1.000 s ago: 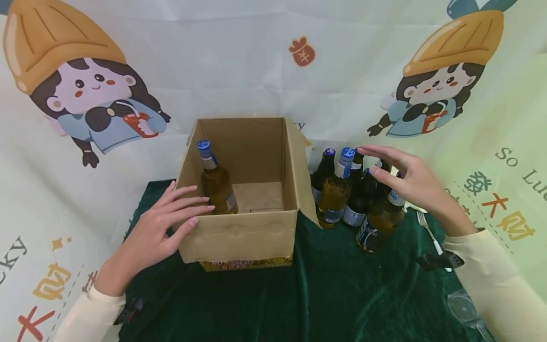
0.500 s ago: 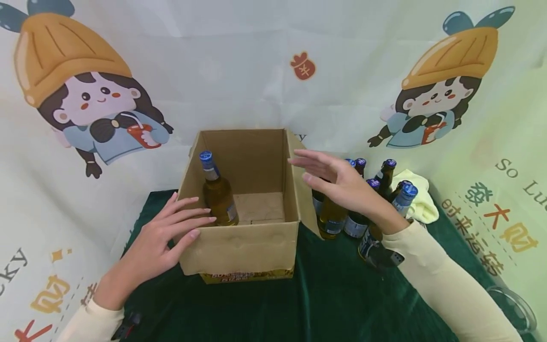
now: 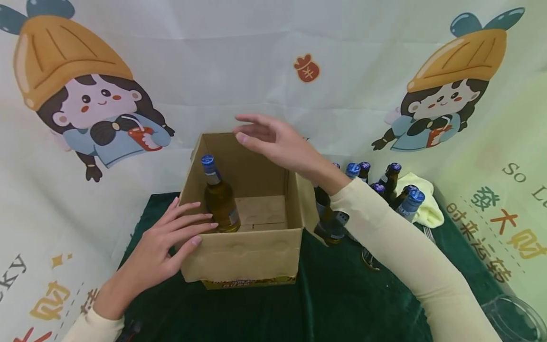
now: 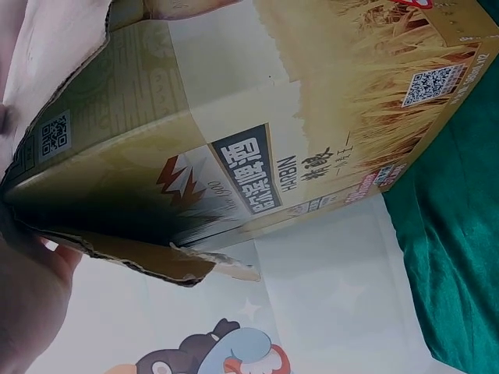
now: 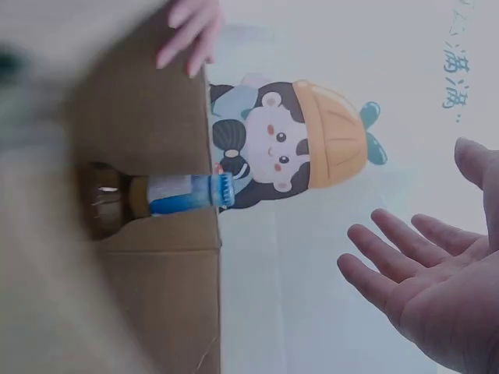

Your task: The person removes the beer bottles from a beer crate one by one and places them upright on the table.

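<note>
A cardboard box (image 3: 241, 254) stands with its top open on the green cloth. Inside it, at the left, one brown glass bottle (image 3: 221, 202) with a blue cap stands upright. My left hand (image 3: 160, 244) rests on the box's near left corner, fingers spread over the rim. Above the box's back right part, my right hand (image 3: 282, 142) hovers with its fingers extended and holds nothing. The right wrist view also shows that empty right hand (image 5: 437, 288), apart from the bottle (image 5: 168, 195). In the left wrist view, the printed side of the box (image 4: 249, 171) fills much of the frame.
Several capped bottles (image 3: 393, 175) stand right of the box, partly behind my right forearm. A pale yellow cloth (image 3: 423, 199) and a fork (image 3: 429, 233) lie beyond them. A clear glass item (image 3: 514, 316) sits at the lower right. A printed curtain (image 3: 239, 61) hangs behind.
My right hand has moved left from above the bottles, across the box's right flap, to over the box. The left hand has stayed on the rim. The camera view has tilted slightly upward.
</note>
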Motion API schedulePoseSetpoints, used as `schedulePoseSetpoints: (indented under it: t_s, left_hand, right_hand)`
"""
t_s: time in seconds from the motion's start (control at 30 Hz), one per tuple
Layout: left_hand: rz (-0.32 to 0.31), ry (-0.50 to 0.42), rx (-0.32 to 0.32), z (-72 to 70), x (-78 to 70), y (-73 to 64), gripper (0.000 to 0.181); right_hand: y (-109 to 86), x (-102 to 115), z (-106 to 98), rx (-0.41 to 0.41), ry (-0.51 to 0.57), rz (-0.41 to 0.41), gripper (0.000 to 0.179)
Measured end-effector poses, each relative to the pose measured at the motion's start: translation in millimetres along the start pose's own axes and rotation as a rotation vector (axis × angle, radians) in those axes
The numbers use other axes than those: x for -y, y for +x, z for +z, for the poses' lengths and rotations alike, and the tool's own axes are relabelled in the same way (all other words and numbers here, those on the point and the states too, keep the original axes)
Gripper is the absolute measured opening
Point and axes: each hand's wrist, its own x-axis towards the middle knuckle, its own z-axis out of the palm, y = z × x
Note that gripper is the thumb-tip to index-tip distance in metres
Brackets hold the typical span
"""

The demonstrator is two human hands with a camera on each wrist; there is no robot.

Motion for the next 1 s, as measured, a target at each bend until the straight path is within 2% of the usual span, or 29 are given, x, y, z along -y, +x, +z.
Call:
schedulePoseSetpoints:
  t_s: [0.13,0.23,0.5,0.6,0.8,1.0]
  left_hand:
    - [0.010,-0.011,-0.015,-0.4,0.1,-1.5,0.042]
    - [0.011,-0.015,-0.016,0.0,-0.1,-1.6,0.041]
    - [0.038,-0.025,-0.045,4.8,-1.7,-2.3,0.038]
    - [0.047,-0.030,-0.054,5.9,-2.8,-2.0,0.036]
    - [0.056,-0.031,-0.054,5.6,-2.2,0.2,0.034]
    - [0.019,-0.026,-0.026,2.7,1.0,-1.6,0.037]
  right_hand:
    - [36.0,9,10,0.011,0.017,0.012,0.056]
    - [60.5,8,18,0.016,0.025,0.045,0.058]
    - [104.2,-20,44,0.093,0.011,0.150,0.061]
    - [109.4,-35,54,0.138,0.011,0.185,0.059]
    - [106.5,-62,66,0.195,-0.017,0.236,0.043]
    - [110.3,-82,79,0.240,-0.014,0.249,0.033]
